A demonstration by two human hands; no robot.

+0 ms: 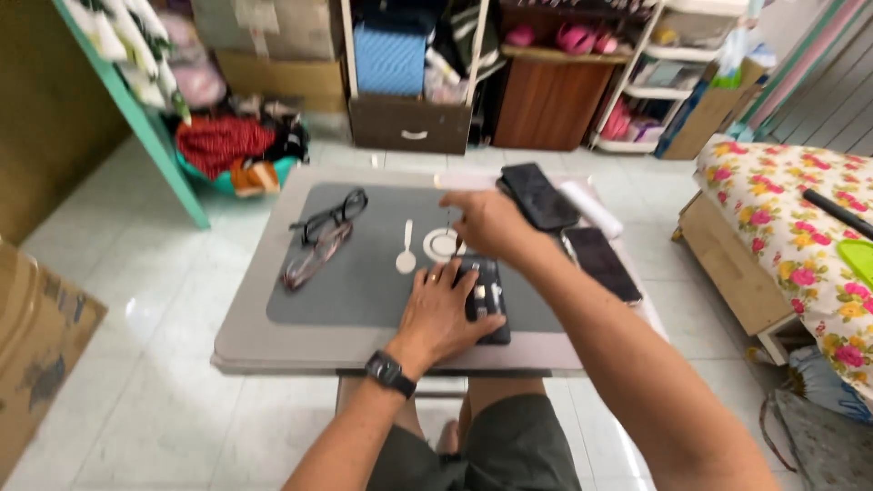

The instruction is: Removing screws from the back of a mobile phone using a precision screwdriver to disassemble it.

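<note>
My left hand (443,314) lies flat on a black opened phone or small device (486,300) at the near edge of a grey mat (364,273), holding it down. My right hand (491,223) hovers just above it, pinching a thin dark tool whose tip points down at the device. A small white round dish (443,244) and a white spoon-shaped tool (406,250) lie just behind the device. A watch is on my left wrist.
Two pairs of glasses (323,236) lie at the mat's left. Two dark phones (538,195) (602,262) and a white roll (591,207) rest to the right on the small table (264,350). A floral mattress (791,218) stands right, cluttered shelves behind, a cardboard box (36,355) left.
</note>
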